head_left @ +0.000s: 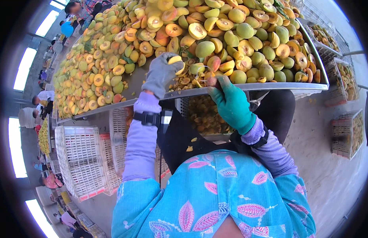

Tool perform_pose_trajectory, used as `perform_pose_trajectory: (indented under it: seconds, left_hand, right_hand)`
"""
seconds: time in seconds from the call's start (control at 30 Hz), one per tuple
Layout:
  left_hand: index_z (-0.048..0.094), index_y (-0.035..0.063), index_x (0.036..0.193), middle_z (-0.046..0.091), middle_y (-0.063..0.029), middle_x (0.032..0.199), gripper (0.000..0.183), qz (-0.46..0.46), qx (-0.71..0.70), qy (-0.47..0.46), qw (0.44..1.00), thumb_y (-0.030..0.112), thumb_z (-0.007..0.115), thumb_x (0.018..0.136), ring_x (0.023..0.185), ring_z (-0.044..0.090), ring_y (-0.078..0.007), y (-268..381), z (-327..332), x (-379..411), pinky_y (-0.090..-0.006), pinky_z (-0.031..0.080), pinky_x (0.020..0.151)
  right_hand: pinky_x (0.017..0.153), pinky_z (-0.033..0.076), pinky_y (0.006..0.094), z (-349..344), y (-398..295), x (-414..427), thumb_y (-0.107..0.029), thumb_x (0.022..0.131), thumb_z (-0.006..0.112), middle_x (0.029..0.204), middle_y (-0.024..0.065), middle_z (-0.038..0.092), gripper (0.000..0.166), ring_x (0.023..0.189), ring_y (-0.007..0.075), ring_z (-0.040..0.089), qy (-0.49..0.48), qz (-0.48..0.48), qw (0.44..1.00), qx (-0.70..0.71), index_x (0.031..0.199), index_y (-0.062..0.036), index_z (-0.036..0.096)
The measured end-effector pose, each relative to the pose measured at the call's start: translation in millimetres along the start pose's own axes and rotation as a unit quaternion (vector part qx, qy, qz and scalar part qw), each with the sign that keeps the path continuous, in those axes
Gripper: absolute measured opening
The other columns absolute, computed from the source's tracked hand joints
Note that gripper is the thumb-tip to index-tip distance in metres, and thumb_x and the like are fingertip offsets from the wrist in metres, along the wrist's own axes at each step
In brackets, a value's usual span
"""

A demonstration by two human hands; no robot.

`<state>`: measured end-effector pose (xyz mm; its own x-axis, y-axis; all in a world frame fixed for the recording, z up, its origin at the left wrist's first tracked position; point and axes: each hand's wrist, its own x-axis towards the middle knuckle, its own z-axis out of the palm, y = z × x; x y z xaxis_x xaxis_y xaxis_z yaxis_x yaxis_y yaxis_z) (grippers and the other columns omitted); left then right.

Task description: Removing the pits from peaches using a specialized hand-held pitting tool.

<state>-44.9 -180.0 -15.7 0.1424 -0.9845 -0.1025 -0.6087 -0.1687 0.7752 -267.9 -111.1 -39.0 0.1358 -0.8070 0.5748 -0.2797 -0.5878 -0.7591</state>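
Note:
My left hand (163,73), in a grey glove, grips a yellow-green peach half (176,64) above the near edge of a metal tray table (160,97). To its right my right hand (233,104), in a green glove, has thumb and fingers closed at the tray's edge around a small tool whose handle end (212,82) looks brown; a thin pale curved piece, perhaps its blade, shows above. Halved and whole peaches (204,49) are heaped behind both hands. Small peach scraps (187,80) lie on the metal between my hands.
Plastic crates (81,160) stand at the lower left. A crate of peach pieces (207,114) is under the tray, beside my legs. More filled crates (347,134) stand on the floor at right. Other people (73,9) sit at the far left and upper left.

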Motion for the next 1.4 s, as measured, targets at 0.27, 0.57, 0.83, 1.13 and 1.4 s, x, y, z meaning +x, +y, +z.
perform_pose_trajectory:
  seconds: [0.27, 0.57, 0.83, 1.13, 1.4]
  left_hand:
    - [0.056, 0.0035, 0.116, 0.067, -0.0128, 0.110, 0.030, 0.156, -0.120, 0.150, 0.969, 0.007, 0.062, 0.087, 0.097, 0.066, -0.0219, 22, 32, -90, -0.0335, 0.053, 0.083]
    - [0.057, 0.0042, 0.104, 0.069, -0.0101, 0.106, 0.024, 0.096, -0.303, 0.162, 0.934, 0.014, 0.065, 0.083, 0.084, 0.069, -0.0203, 17, 39, -87, -0.0335, 0.054, 0.073]
    - [0.065, 0.0009, 0.098, 0.069, -0.0102, 0.091, 0.027, 0.060, -0.416, 0.164, 0.893, 0.024, 0.052, 0.097, 0.072, 0.066, -0.0176, 20, 39, -92, -0.0295, 0.054, 0.065]
    - [0.064, -0.0024, 0.104, 0.070, -0.0120, 0.094, 0.039, 0.100, -0.302, 0.085, 0.944, 0.031, 0.044, 0.101, 0.079, 0.069, -0.0206, 30, 30, -98, -0.0311, 0.055, 0.073]
    - [0.051, -0.0030, 0.125, 0.059, -0.0247, 0.117, 0.050, -0.005, -0.704, -0.032, 0.710, 0.039, 0.045, 0.100, 0.105, 0.059, -0.0340, 11, 32, -94, -0.0483, 0.051, 0.093]
  right_hand:
    - [0.049, 0.046, 0.0497, 31, -23, 3, -0.028, 0.096, 0.058, 0.062, 0.0196, 0.059, 0.028, 0.060, 0.0410, 0.062, -0.149, 0.078, 0.986, -0.015, 0.091, -0.0027, 0.049]
    - [0.050, 0.045, 0.0483, 30, -39, -5, -0.028, 0.099, 0.053, 0.063, 0.0212, 0.058, 0.028, 0.060, 0.0428, 0.059, -0.120, 0.099, 0.987, 0.050, 0.092, -0.0006, 0.049]
    - [0.049, 0.043, 0.0420, 50, -36, -24, -0.038, 0.103, 0.045, 0.065, 0.0119, 0.056, 0.037, 0.054, 0.0273, 0.057, -0.177, 0.293, 0.884, 0.320, 0.099, -0.0019, 0.054]
    - [0.039, 0.039, 0.0239, 12, -31, -16, -0.051, 0.102, 0.041, 0.065, -0.0032, 0.048, 0.044, 0.045, 0.0089, 0.043, -0.323, 0.427, 0.306, 0.787, 0.102, -0.0091, 0.056]
    - [0.062, 0.052, 0.0426, -2, -19, -33, -0.019, 0.086, 0.069, 0.083, 0.0127, 0.064, 0.032, 0.073, 0.0299, 0.065, -0.100, 0.016, 0.995, -0.017, 0.110, -0.0034, 0.054]
